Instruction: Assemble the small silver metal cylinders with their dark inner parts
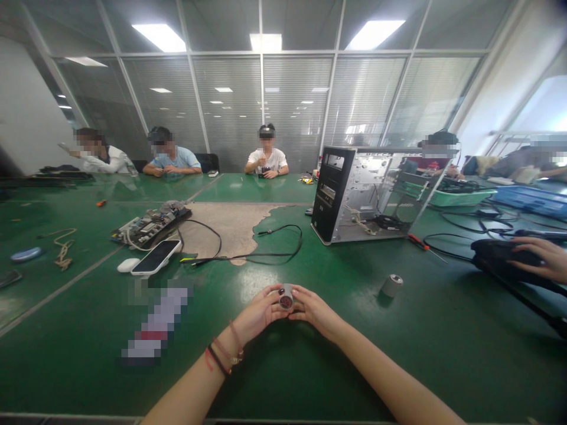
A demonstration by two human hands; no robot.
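Observation:
A small grey cylinder (287, 295) with a dark reddish round face toward me is held between my two hands, just above the green table. My left hand (264, 310), bracelets on its wrist, has its fingers closed against the cylinder's left side. From the other side my right hand (313, 310) grips it with thumb and fingertips. A dark spot shows near its top; what it is I cannot make out. To the right, a similar grey metal cylinder (392, 285) stands apart on the table.
An open computer case (339, 198) stands ahead to the right, a screwdriver (419, 242) beside it. Ahead left lie a circuit board assembly (153, 224), a phone (157, 258) and a black cable (274, 255). Another person's hand (540, 257) rests on a black object at right. Several people sit across.

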